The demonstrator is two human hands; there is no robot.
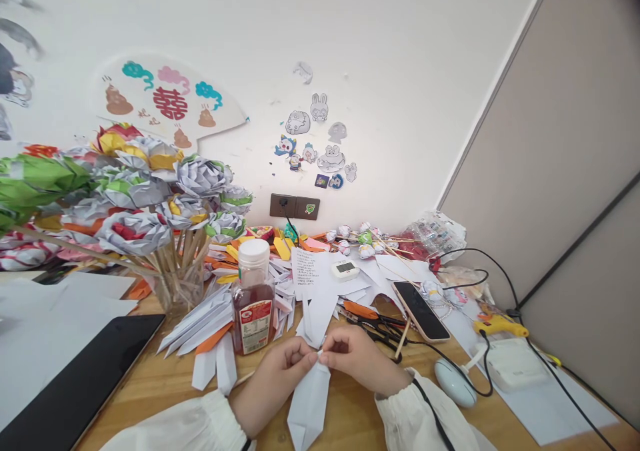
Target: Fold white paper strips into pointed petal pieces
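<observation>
**Two hands pinch a folded white paper**

A folded white paper (309,398) is at the near edge of the bench (150,384), about in the middle. Its pointed end faces the person. The left hand (280,371) and the right hand (356,359) meet at its far end. The fingers of both hands are pinched tight on that end, thumb against fingertip. Both wrists have white sleeves.

Just past the left hand stands a bottle (253,301) with a white cap and a red label. Around it lie many white and orange paper strips (210,321). Further toward the left edge is a glass jar (177,288) full of sticks with paper flowers (150,198) on top. A flat black screen (75,378) lies at the near left corner.

Past the right hand lie scissors (373,318) with orange handles and a phone (421,311), face up. Toward the right edge are a pale blue mouse (453,382), a white box (515,364) and a yellow glue gun (500,328), with black cables around them.
</observation>
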